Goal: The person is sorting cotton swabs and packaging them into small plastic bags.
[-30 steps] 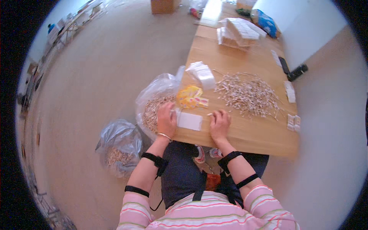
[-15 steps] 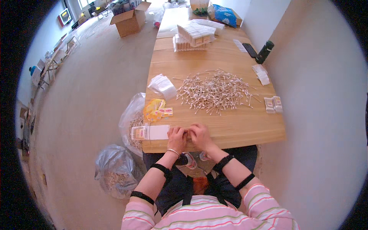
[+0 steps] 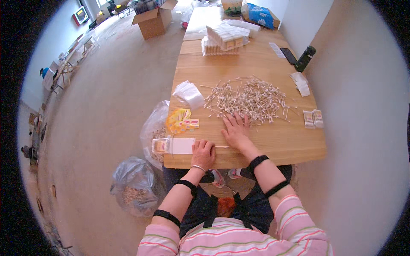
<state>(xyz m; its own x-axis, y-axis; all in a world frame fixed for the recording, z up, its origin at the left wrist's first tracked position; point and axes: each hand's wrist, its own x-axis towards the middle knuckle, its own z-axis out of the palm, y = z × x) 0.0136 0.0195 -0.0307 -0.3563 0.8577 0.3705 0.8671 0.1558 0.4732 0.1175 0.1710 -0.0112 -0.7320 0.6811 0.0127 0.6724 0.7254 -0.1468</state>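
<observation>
Nearest the table's front edge, the left hand is curled, pinching the right end of a small white packet that lies flat and juts leftward. Just beyond, the right hand lies open, fingers spread, empty, touching the near edge of the cotton swab pile.

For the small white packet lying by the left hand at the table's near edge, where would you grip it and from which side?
Probably the white packet is best pinched across its short width near the right end, coming from above beside the left hand. It lies flat and long along the table edge, its left end overhanging.
</observation>
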